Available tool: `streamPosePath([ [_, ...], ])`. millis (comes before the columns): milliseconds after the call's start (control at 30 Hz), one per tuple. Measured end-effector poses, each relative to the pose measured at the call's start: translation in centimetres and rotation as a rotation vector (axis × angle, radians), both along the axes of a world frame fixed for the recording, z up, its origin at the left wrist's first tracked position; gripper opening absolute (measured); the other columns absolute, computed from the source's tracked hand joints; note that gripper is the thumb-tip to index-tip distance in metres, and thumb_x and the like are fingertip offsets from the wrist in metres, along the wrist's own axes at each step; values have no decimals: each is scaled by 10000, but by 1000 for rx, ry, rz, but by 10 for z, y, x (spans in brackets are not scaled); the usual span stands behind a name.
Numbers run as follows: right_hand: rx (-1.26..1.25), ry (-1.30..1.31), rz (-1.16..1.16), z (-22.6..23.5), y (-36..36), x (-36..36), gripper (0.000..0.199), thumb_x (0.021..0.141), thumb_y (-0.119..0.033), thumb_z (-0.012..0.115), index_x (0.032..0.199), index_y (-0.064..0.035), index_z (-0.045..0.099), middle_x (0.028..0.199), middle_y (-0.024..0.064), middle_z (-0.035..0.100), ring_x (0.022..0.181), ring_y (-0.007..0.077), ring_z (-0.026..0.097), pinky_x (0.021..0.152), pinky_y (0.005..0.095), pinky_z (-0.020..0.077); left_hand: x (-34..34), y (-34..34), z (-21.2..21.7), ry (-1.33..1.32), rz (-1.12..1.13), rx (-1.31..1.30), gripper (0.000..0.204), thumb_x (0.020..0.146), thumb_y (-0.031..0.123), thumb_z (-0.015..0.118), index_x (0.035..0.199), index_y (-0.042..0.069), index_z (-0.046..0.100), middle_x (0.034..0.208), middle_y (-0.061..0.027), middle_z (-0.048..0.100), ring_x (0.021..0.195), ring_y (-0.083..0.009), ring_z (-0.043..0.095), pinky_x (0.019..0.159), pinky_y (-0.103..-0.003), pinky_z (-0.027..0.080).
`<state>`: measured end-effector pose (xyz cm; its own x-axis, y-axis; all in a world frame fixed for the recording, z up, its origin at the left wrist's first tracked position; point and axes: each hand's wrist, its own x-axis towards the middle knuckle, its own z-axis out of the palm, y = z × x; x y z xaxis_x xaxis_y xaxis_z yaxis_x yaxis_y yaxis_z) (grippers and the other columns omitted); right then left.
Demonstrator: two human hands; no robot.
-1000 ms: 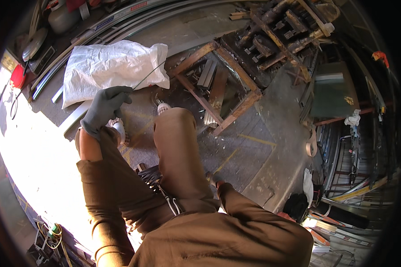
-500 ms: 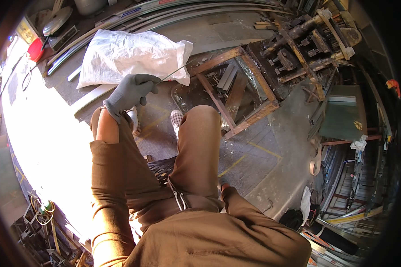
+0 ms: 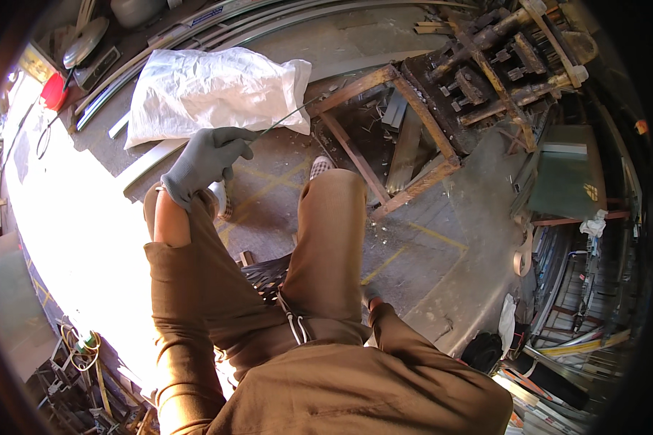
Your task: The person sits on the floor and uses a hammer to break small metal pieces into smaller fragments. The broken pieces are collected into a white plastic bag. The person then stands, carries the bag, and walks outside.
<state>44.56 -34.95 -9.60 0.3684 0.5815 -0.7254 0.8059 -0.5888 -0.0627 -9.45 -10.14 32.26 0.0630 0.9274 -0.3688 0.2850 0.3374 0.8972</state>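
The gloved left hand has its fingers closed around a thin metal rod, which slants up and right from the fist toward the rusty metal frame, its tip crossing the white sack corner.

A grey concrete floor with faint yellow painted lines carries everything. A rusty square metal frame lies flat on it, with grey metal bars lying inside the frame. Just left of the frame lies a crumpled white sack, its corner near the frame's edge. Beyond the sack, long curved metal strips lie side by side. Right of the frame sits a dark stack of rusty parts. Well left of the frame, glare washes the floor out.
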Motion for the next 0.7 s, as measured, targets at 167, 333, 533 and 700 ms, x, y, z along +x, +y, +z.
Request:
streamPosePath([
  [167,-43,90,-70,-10,-6,30,676,940,-600,609,1263,-6,639,1241,235,681,1201,414,627,927,479,497,12,6,8,59,-30,12,361,963,159,606,1279,3,685,901,-3,717,590,-54,530,534,-220,437],
  [333,-125,89,-126,20,-11,9,603,947,-611,604,1191,-63,663,1181,163,702,1096,370,655,867,486,494,20,11,-2,108,-56,-24,354,960,122,585,1279,11,687,934,-37,729,629,-83,589,590,-244,498],
  [533,202,325,-609,37,20,24,582,970,-511,581,1111,45,680,1071,252,731,947,354,693,856,459,502,21,14,0,110,-37,-38,318,968,102,581,1237,-28,689,911,-10,700,714,-46,570,625,-214,471],
  [700,303,54,-209,106,104,-44,503,949,-494,570,1094,-29,698,1067,249,716,1051,464,662,871,504,514,15,13,-12,191,-61,-36,312,972,105,585,1231,-32,693,913,-21,711,736,-54,597,637,-217,481],
])
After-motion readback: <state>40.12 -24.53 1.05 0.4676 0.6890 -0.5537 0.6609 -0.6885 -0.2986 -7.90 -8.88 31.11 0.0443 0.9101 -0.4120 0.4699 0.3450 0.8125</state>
